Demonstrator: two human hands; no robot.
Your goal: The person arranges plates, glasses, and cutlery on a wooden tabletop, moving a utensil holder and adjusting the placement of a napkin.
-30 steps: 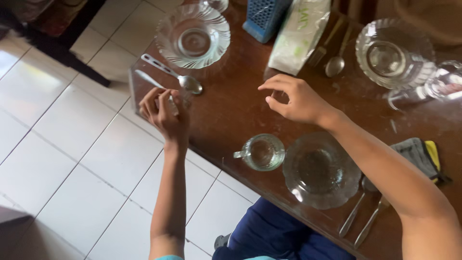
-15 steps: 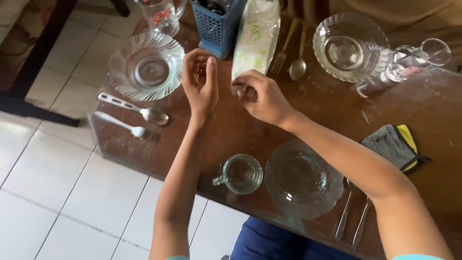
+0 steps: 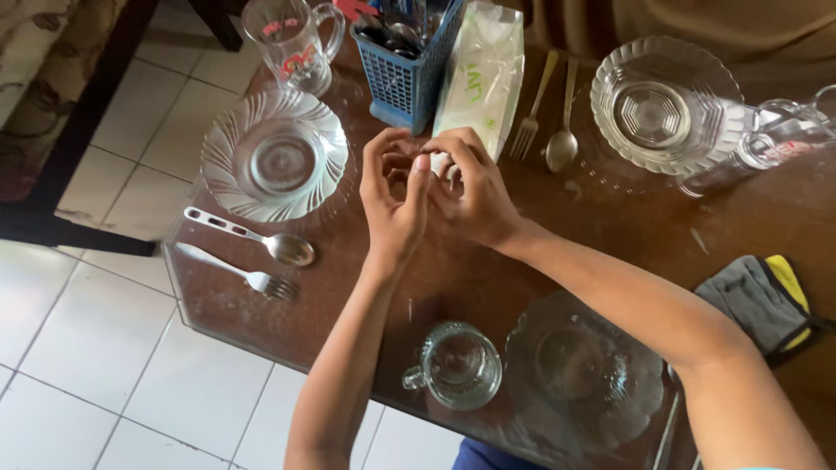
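Head view: left hand (image 3: 396, 196) and right hand (image 3: 470, 187) meet, fingers curled, beside cutlery-filled blue basket (image 3: 409, 74).

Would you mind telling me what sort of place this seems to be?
Most likely a home dining area: a glass-topped wooden table set with glass bowls, spoons and forks, a blue cutlery basket, over a white tiled floor.

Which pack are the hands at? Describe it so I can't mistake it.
On the brown table, look at the far edge beside the blue cutlery basket. Both hands meet at the near end of the white soft pack, the only plastic-wrapped thing there.
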